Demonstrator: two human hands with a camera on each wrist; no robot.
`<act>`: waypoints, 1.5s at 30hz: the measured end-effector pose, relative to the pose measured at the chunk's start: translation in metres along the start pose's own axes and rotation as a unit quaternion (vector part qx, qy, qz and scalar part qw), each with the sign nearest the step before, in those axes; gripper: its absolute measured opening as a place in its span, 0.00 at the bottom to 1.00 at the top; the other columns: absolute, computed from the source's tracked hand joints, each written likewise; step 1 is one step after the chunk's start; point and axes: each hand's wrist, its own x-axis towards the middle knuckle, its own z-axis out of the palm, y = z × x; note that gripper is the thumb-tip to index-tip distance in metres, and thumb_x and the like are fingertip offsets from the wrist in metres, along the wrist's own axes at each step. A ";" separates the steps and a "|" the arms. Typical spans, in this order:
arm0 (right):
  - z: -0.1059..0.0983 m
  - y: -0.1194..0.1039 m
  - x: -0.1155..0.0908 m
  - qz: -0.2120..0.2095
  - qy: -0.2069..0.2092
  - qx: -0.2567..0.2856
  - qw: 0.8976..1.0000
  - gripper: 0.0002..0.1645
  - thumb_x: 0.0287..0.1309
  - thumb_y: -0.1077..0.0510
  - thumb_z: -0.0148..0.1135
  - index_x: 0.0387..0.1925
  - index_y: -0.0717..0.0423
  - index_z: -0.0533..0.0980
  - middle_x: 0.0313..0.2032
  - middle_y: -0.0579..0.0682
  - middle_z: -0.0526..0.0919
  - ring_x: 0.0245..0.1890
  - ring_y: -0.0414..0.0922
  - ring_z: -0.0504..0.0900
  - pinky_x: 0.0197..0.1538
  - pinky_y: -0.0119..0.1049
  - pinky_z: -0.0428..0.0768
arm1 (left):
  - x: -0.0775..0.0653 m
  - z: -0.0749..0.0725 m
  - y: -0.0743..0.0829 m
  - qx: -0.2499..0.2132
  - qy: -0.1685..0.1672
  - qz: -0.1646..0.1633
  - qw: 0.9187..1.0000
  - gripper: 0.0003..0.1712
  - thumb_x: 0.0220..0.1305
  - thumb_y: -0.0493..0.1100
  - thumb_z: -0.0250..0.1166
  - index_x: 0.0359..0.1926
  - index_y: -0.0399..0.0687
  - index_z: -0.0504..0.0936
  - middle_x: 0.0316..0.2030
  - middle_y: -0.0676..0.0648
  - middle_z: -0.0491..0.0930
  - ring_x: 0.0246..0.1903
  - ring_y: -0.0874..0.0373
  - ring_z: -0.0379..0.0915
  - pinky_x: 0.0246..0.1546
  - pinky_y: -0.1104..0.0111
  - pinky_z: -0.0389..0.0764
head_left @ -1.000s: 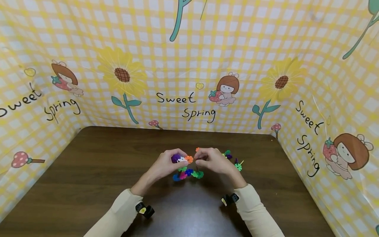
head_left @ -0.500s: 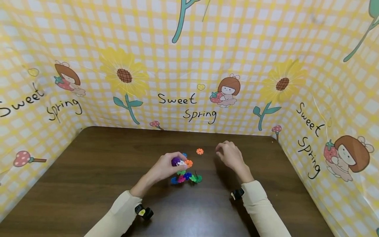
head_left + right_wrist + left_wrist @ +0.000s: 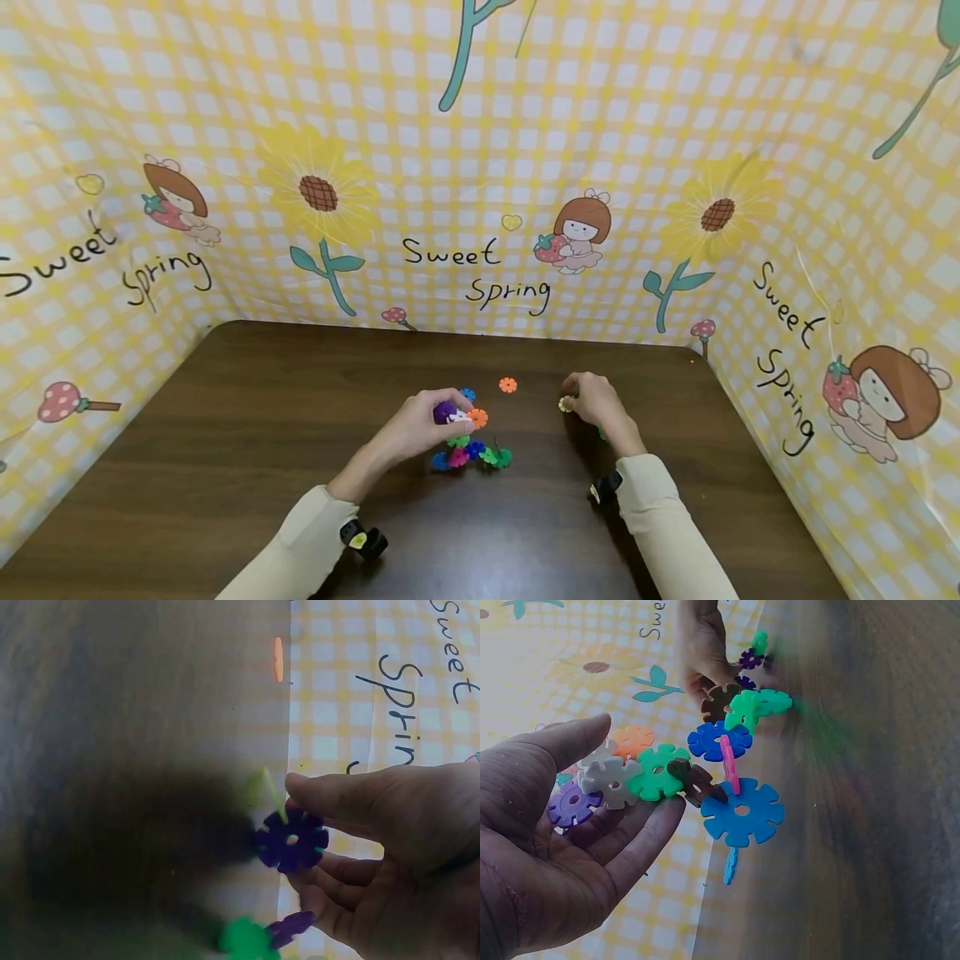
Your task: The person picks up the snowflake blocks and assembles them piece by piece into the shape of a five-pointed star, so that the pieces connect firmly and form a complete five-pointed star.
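My left hand (image 3: pixel 420 425) holds a chain of slotted plastic snowflake discs between thumb and fingers. White (image 3: pixel 613 784), purple (image 3: pixel 574 800) and green (image 3: pixel 658 772) discs lie across its fingers in the left wrist view. An orange disc (image 3: pixel 477 418) sticks out past the fingertips. The chain runs on through a blue disc (image 3: pixel 742 812) and a pink one (image 3: pixel 730 765) toward the table. Over on the right, my right hand (image 3: pixel 596 400) has thumb and fingers around the edge of a dark purple disc (image 3: pixel 292 840), which is joined to a yellow disc (image 3: pixel 566 404).
A loose orange disc (image 3: pixel 507 385) lies on the brown table (image 3: pixel 315 367) between the hands, toward the back. Close to the right hand are a green disc (image 3: pixel 247 939) and another purple one (image 3: pixel 291 928). A yellow checked cloth (image 3: pixel 450 183) walls the table's back and sides.
My right hand has left the chain, moved right, and come down to the pieces there; a yellow disc now shows at its fingertips. My left hand keeps its hold, barely shifted.
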 end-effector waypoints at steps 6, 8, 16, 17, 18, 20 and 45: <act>0.005 -0.002 0.002 0.019 -0.005 0.033 0.999 0.13 0.59 0.60 0.71 0.44 0.59 0.82 0.40 0.56 0.84 0.39 0.52 0.81 0.44 0.48 0.80 | -0.001 0.000 0.002 0.003 0.000 0.001 1.000 0.12 0.67 0.49 0.68 0.47 0.50 0.83 0.36 0.49 0.82 0.31 0.57 0.74 0.31 0.67 0.78; 0.007 -0.002 0.002 0.015 -0.006 0.058 0.998 0.13 0.56 0.60 0.72 0.43 0.60 0.82 0.39 0.55 0.84 0.39 0.51 0.81 0.44 0.47 0.79 | -0.001 -0.001 0.002 0.001 -0.001 0.000 1.000 0.12 0.67 0.49 0.68 0.47 0.50 0.83 0.36 0.49 0.82 0.31 0.57 0.74 0.31 0.67 0.79; 0.011 -0.010 -0.003 -0.016 -0.046 0.173 0.984 0.17 0.60 0.66 0.66 0.52 0.64 0.80 0.47 0.58 0.81 0.49 0.54 0.77 0.49 0.46 0.77 | -0.002 0.000 0.003 -0.002 -0.002 -0.001 1.000 0.12 0.67 0.49 0.68 0.47 0.49 0.82 0.35 0.49 0.81 0.30 0.57 0.73 0.30 0.67 0.77; 0.011 -0.012 -0.005 -0.019 -0.054 0.175 0.983 0.18 0.62 0.67 0.64 0.54 0.65 0.79 0.50 0.60 0.80 0.53 0.56 0.76 0.51 0.47 0.78 | -0.002 0.000 0.003 -0.002 -0.002 -0.003 1.000 0.12 0.67 0.49 0.68 0.47 0.50 0.82 0.35 0.49 0.81 0.31 0.57 0.73 0.30 0.67 0.77; 0.010 -0.013 -0.007 -0.019 -0.060 0.175 0.983 0.19 0.63 0.68 0.63 0.55 0.65 0.79 0.53 0.61 0.80 0.55 0.57 0.76 0.52 0.47 0.78 | -0.002 0.000 0.003 -0.002 -0.003 -0.004 1.000 0.13 0.67 0.49 0.68 0.48 0.50 0.82 0.35 0.49 0.81 0.31 0.57 0.73 0.30 0.67 0.78; 0.010 -0.016 -0.009 -0.022 -0.070 0.175 0.982 0.19 0.64 0.70 0.61 0.56 0.66 0.79 0.56 0.64 0.79 0.55 0.57 0.76 0.50 0.46 0.78 | -0.002 0.000 0.003 -0.003 -0.003 -0.006 1.000 0.13 0.67 0.49 0.68 0.48 0.50 0.82 0.36 0.49 0.81 0.31 0.56 0.74 0.30 0.67 0.78; 0.003 -0.057 -0.034 -0.192 -0.077 0.316 0.926 0.07 0.69 0.60 0.62 0.42 0.60 0.78 0.33 0.54 0.87 0.39 0.60 0.86 0.45 0.41 0.82 | 0.000 0.003 -0.001 -0.037 -0.003 -0.003 0.999 0.11 0.67 0.42 0.68 0.48 0.48 0.83 0.40 0.45 0.80 0.34 0.53 0.76 0.37 0.61 0.82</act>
